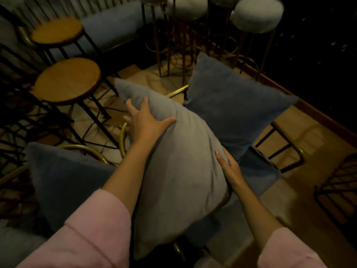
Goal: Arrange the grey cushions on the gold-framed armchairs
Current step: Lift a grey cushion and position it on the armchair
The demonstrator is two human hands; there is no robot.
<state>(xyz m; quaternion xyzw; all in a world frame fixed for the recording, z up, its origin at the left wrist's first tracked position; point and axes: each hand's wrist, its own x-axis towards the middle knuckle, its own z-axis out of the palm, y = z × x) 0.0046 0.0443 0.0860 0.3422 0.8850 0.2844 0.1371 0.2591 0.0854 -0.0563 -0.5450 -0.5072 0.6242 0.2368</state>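
A light grey cushion (179, 171) stands tilted in the middle, held between both hands. My left hand (144, 122) grips its upper left edge, fingers spread over the fabric. My right hand (230, 169) presses flat against its right edge. Behind it a darker blue-grey cushion (235, 111) leans upright on a gold-framed armchair (286, 136) with a grey seat. Another dark grey cushion (65, 180) sits at lower left against a gold frame (87, 148). Both sleeves are pink.
Two round wooden stools (67, 80) with black legs stand at the left. Tall gold-legged bar stools with pale padded tops (257, 14) crowd the back. A black wire-frame piece (340, 188) is at the right. Tiled floor shows between the furniture.
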